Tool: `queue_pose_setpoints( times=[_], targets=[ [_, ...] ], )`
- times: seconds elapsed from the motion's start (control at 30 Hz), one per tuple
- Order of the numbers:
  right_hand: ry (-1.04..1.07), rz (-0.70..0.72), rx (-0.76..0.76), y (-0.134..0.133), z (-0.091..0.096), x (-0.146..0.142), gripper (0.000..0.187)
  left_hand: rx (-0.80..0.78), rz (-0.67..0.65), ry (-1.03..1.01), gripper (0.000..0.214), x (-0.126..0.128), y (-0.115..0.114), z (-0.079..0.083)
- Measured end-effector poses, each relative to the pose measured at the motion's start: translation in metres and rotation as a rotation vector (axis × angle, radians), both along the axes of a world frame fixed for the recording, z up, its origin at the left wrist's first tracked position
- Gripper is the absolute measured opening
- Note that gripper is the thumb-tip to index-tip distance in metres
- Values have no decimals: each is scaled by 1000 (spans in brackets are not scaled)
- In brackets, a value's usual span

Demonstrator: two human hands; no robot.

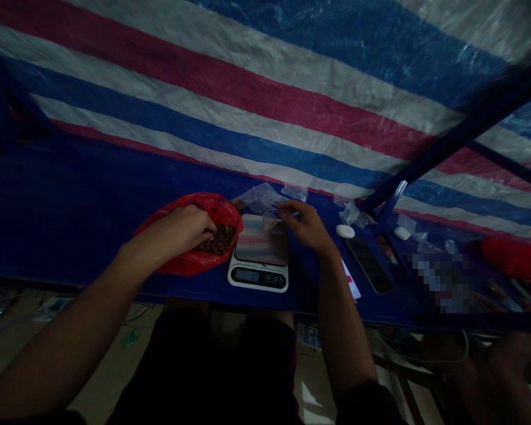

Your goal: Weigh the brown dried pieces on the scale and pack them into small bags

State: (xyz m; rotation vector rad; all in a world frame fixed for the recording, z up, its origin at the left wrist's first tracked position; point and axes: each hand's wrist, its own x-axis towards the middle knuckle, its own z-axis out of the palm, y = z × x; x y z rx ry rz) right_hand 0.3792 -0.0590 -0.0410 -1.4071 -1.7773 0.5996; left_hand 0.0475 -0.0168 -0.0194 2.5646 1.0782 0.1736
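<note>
My left hand [188, 227] reaches into a red plastic bag [177, 262], its fingers closed and bent down into a heap of small brown seeds or beans [219, 241]. The fingertips are partly hidden there. My right hand [303, 221] pinches the edge of a clear plastic zip bag [265, 198] beyond the kitchen scale [261, 278]. The white digital scale stands just right of the red bag. Its display is lit, and its shiny platform reflects the striped sheet.
A striped tarpaulin [248, 100] hangs behind the blue tabletop [71, 236]. Right of my arm lie a white earbud case [345, 231], a dark phone [369, 265] and a lit phone [351, 282]. Clear bags [351, 212] lie by a blue metal post [387, 206]. Another person's limbs [491, 378] show lower right.
</note>
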Motion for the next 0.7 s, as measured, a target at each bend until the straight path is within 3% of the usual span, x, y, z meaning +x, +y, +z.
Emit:
queue_pose_setpoints(
  times=[0.1, 0.2, 0.27, 0.33, 0.5, 0.6, 0.7],
  targets=[
    [-34, 112, -208, -12, 5, 18, 58, -2, -3, 72, 23, 1, -4, 0],
    [-103, 105, -397, -26, 10, 29, 98, -25, 5, 70, 23, 4, -7, 2],
    [-151, 75, -453, -35, 13, 30, 123, -30, 5, 77, 24, 4, -8, 4],
    [-172, 88, -455, -42, 15, 28, 136, -16, 4, 87, 25, 4, -9, 5],
    [-95, 150, -400, -47, 12, 26, 132, 22, -20, 55, 26, -1, -7, -1],
    [7, 32, -420, -40, 10, 26, 113, 30, -36, 44, 26, -5, -3, -5],
    [59, -172, -327, -29, 8, 21, 93, 24, -58, -10, 24, -6, 2, 2]
  ],
)
